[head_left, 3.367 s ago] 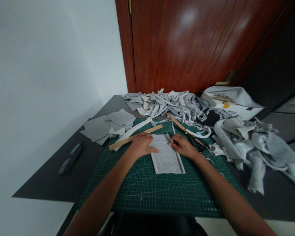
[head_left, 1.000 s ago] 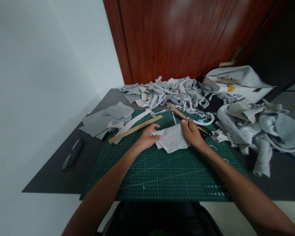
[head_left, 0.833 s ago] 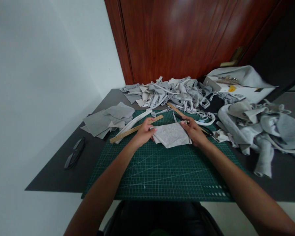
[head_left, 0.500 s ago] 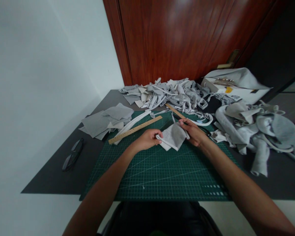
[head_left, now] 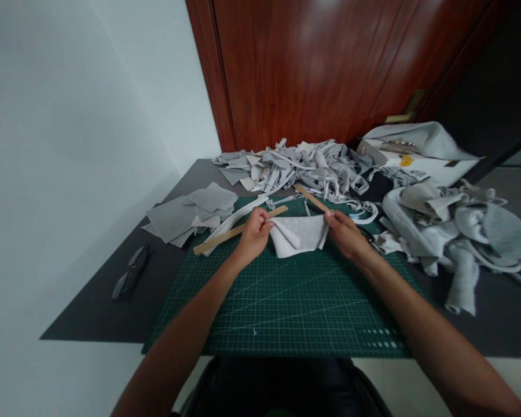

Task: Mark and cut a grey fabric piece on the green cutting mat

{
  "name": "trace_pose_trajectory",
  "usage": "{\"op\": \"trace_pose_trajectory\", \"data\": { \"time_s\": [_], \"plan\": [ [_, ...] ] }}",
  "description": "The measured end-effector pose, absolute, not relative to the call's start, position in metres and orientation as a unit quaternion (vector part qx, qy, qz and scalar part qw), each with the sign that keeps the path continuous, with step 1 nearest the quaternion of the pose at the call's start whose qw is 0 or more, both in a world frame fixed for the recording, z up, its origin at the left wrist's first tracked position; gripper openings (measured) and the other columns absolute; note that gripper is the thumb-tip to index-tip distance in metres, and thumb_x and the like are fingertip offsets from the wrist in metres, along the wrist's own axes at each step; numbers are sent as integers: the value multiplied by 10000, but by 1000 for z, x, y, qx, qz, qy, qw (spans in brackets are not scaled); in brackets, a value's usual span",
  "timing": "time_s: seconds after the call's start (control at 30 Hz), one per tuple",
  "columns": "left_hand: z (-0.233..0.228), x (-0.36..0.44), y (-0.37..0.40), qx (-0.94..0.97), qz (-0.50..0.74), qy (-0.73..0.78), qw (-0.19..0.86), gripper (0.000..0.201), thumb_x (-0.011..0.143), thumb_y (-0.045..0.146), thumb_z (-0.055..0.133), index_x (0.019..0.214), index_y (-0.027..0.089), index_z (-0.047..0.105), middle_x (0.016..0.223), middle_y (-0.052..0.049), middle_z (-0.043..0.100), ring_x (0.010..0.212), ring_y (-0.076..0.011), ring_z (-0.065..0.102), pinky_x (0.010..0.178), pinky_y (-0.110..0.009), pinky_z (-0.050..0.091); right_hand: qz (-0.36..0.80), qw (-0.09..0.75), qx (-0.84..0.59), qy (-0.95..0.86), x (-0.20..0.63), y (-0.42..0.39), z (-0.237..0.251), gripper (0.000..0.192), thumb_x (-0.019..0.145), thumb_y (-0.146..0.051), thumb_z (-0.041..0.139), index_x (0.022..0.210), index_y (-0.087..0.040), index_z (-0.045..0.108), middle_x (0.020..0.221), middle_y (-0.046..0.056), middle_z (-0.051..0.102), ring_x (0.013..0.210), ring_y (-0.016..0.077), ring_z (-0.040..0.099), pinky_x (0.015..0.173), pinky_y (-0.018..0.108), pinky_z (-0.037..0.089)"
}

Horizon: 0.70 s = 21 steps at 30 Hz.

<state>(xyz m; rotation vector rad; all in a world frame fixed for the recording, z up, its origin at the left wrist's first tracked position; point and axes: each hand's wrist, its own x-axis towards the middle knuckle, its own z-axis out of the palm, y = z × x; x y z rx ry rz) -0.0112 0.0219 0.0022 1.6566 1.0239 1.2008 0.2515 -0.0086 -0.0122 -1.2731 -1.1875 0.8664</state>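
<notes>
Grey felt piece [head_left: 297,234] hangs pinched between left hand [head_left: 254,231] and right hand [head_left: 345,231], just above the cutting mat [head_left: 286,307]. Loosely gripped, it could slip or crease.

White wall [head_left: 69,116], reddish wooden door [head_left: 321,63], dark table [head_left: 99,307]

Mat [head_left: 286,313] front bare; scraps [head_left: 295,168] block back, ruler [head_left: 238,230] left.

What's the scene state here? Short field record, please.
left hand: pinches left edge of grey fabric piece
right hand: pinches its right edge
fabric piece: lifted, sagging between the hands over the green cutting mat
wooden ruler: on mat, behind left hand
scrap pile: far edge of table
glasses: left of mat
</notes>
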Motion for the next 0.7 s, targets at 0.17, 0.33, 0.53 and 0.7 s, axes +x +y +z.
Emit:
{"op": "trace_pose_trajectory", "data": {
  "time_s": [0.17, 0.33, 0.53, 0.7],
  "plan": [
    [3, -6, 18, 577, 477, 329, 575, 287, 870, 283, 666, 1072, 253, 465, 878, 12, 634, 700, -147, 602, 602, -252, 516, 276, 584, -559, -520, 254, -12, -10, 475, 884, -742, 586, 825, -282, 483, 712, -29, 433, 694, 200, 443, 640, 332, 425],
    [4, -4, 14, 459, 490, 335, 660, 155, 803, 179, 673, 917, 206, 571, 854, 11, 624, 736, -138, 598, 620, -248, 554, 263, 554, -571, -546, 254, -14, -10, 374, 894, -626, 648, 959, -277, 530, 714, -37, 474, 668, 196, 480, 618, 335, 436],
    [3, -10, 21, 392, 466, 357, 708, 198, 752, 59, 632, 778, 199, 494, 687, 34, 570, 607, -121, 595, 556, -218, 528, 517, 489, -459, -533, 256, -22, 4, 735, 745, -450, 870, 1363, -350, 486, 1030, 14, 701, 919, 247, 684, 744, 365, 569],
    [3, -16, 26, 338, 442, 340, 758, 206, 801, 37, 641, 811, 201, 515, 688, 20, 598, 554, -126, 612, 523, -232, 546, 545, 472, -442, -533, 262, -25, 11, 327, 685, -417, 948, 911, -287, 749, 991, -1, 725, 827, 168, 652, 651, 244, 552]
  ]
}}
